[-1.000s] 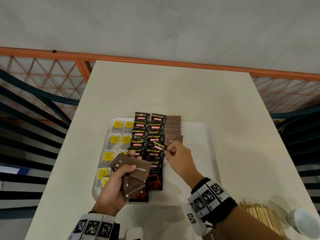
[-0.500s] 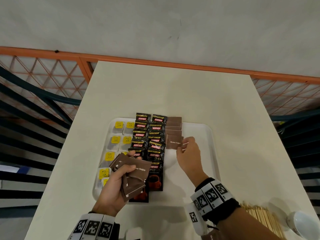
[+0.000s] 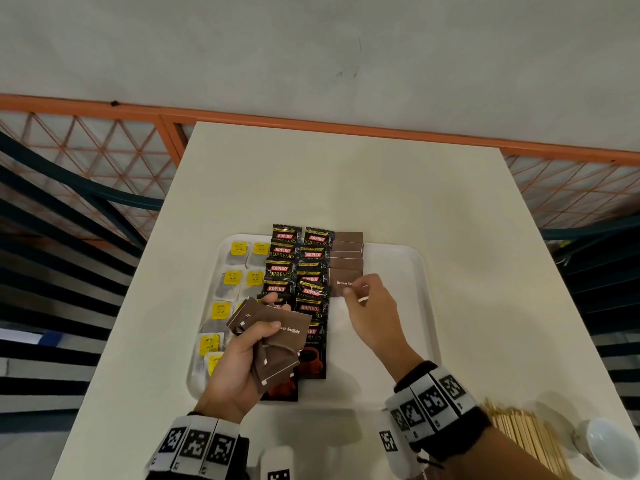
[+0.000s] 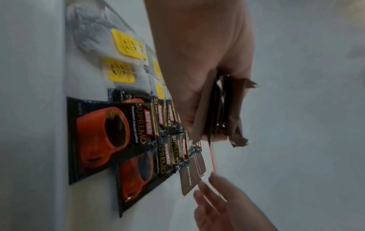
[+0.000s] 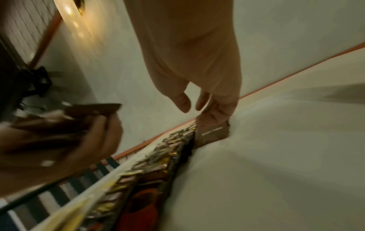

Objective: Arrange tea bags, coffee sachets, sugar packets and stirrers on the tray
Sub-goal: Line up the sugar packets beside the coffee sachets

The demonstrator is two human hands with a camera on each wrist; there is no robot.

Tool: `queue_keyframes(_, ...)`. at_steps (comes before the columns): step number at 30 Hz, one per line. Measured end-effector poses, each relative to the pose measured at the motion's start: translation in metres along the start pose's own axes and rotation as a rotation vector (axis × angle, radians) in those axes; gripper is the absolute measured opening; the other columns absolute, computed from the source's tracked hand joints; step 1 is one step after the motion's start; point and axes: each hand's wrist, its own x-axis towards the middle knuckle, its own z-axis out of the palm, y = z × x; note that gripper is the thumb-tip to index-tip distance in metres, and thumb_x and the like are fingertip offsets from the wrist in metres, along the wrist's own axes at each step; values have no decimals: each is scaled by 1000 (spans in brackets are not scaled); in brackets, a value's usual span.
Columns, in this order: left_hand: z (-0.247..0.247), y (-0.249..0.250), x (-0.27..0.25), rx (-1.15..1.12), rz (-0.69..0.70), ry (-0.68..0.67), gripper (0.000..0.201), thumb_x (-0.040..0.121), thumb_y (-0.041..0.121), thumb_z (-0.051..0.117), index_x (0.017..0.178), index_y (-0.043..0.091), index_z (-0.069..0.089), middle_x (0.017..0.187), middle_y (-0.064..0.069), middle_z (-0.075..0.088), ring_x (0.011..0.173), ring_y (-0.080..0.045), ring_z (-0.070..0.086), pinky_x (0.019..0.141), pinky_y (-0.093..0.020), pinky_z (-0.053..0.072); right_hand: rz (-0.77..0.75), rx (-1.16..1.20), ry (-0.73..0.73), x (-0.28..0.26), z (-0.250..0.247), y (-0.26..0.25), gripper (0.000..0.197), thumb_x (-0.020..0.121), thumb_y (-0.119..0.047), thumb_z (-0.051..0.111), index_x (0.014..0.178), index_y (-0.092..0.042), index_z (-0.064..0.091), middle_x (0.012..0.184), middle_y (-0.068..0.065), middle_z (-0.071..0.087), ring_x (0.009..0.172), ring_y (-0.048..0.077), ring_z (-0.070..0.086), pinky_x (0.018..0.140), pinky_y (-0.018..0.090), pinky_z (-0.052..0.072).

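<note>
A white tray (image 3: 420,271) holds tea bags (image 3: 239,249) with yellow tags on its left, two columns of black coffee sachets (image 3: 282,268) in the middle, and a column of brown sugar packets (image 3: 348,251). My right hand (image 3: 353,292) rests its fingertips on the nearest sugar packet (image 3: 341,283), which lies flat. In the right wrist view a finger (image 5: 215,112) lies on that packet (image 5: 213,132) with the thumb lifted off. My left hand (image 3: 242,362) grips a bundle of sugar packets (image 3: 277,341) above the tray's near left. The wooden stirrers (image 3: 526,441) lie on the table.
A white cup (image 3: 606,448) stands beside the stirrers at the table's near right corner. The tray's right half (image 3: 391,341) is bare. An orange railing (image 3: 346,128) runs along the table's far edge. A white device (image 3: 277,462) sits at the near edge.
My right hand moved right from the coffee column and laid a sugar packet at the near end of the sugar column. Its thumb has come off. The left hand stayed put.
</note>
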Motion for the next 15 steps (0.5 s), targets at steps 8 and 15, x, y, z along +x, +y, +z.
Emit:
queue_keyframes(8, 11, -1, -2, 17, 19, -38, 40, 77, 8, 53, 116, 18, 57, 91, -11, 70, 67, -20, 69, 53, -31, 57, 14, 313, -443, -45, 4, -26, 11, 90, -19, 58, 99, -12, 58, 77, -4, 62, 62, 5, 58, 57, 15, 49)
queue_keyframes(15, 1, -5, -1, -139, -39, 30, 34, 76, -1, 50, 106, 14, 57, 81, -9, 71, 66, -19, 70, 61, -29, 59, 68, 367, -267, -22, -8, -7, 13, 93, -10, 52, 99, -11, 63, 76, -1, 61, 68, 10, 56, 61, 15, 51)
